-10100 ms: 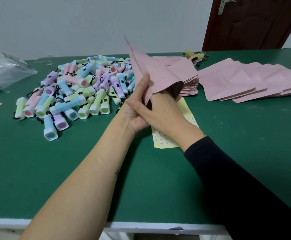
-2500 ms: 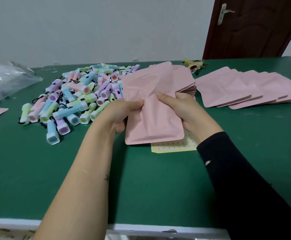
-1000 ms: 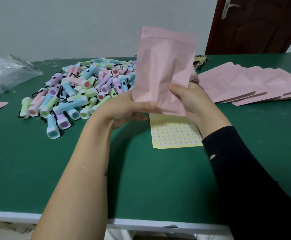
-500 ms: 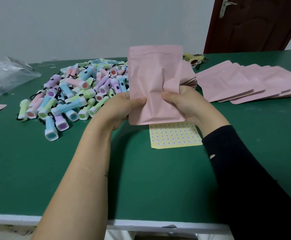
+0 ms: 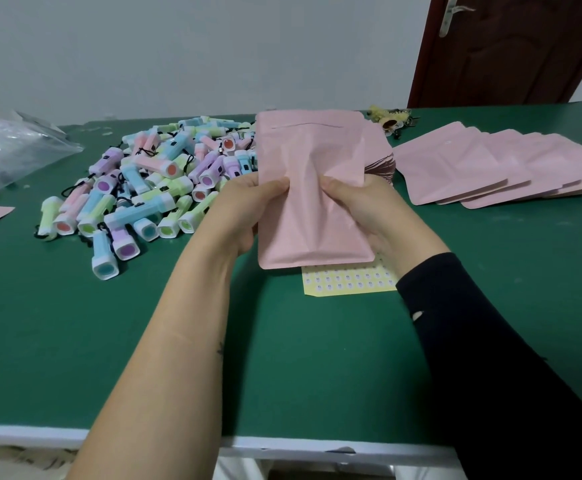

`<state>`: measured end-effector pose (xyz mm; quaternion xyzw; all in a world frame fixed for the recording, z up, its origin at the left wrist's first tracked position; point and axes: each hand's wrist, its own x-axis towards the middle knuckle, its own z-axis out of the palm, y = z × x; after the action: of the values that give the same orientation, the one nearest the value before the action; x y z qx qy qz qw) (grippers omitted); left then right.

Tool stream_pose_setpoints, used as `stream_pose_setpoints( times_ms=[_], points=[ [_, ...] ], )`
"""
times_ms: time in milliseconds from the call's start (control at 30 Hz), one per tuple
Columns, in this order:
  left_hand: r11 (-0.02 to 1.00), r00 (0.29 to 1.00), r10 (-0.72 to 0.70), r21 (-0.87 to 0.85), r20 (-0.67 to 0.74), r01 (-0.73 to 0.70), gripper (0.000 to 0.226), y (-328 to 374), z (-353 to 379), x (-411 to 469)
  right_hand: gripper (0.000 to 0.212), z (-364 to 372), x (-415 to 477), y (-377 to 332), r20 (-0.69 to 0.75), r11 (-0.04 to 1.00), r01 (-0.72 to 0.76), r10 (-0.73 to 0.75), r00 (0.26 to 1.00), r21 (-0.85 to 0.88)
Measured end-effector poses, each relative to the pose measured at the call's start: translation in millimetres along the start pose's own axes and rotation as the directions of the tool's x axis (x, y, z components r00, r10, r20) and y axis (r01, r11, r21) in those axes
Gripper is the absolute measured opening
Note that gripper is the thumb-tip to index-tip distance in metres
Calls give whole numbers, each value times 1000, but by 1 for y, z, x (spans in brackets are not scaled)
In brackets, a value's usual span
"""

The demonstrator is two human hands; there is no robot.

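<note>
Head view: nearest the camera, the white front edge of the green table (image 5: pixel 75 323) is running across the bottom. Two forearms are reaching over it, the left one bare and the right one in a black sleeve (image 5: pixel 490 358). Beyond them the left hand (image 5: pixel 244 209) and the right hand (image 5: pixel 365 206) are both gripping a pink pouch (image 5: pixel 312 157). The thumbs are pressing into its front about halfway up and the fingers are wrapping behind its side edges, so the paper is creasing between them. The pouch is being held upright above the middle of the table, with its bottom edge toward the person and its zip line near the top. Just under that bottom edge a yellow sticker sheet (image 5: pixel 345 282) is lying flat, partly covered. To the left, a heap of pastel flashlights (image 5: pixel 154 188) is spreading across the table. Right behind the held pouch a stack of pouches (image 5: pixel 381 164) is sitting, and to the right a row of overlapping pink pouches (image 5: pixel 490 168) is fanning out. Farther left a clear plastic bag (image 5: pixel 9 150) is lying. At the back a brown door (image 5: pixel 507 50) is standing shut.
</note>
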<state>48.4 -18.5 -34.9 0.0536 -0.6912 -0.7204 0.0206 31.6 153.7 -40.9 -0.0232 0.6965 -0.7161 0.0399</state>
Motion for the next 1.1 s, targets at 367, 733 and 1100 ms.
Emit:
stream_pose_setpoints(
  times_ms=[367,733,1100],
  points=[
    [999,999,-29,-13,16,29,5,-2,-1,2,24,-3,-3,-4,-5,999,-19,19,1000,38],
    [974,966,-194,-80,173,210,23,1,-3,-4,24,-2,-1,-1,102,985,-139,129,986,101],
    [991,988,-130,-11,79,132,38,-4,4,-4,9,5,-2,-2,70,991,-96,90,994,98]
  ],
)
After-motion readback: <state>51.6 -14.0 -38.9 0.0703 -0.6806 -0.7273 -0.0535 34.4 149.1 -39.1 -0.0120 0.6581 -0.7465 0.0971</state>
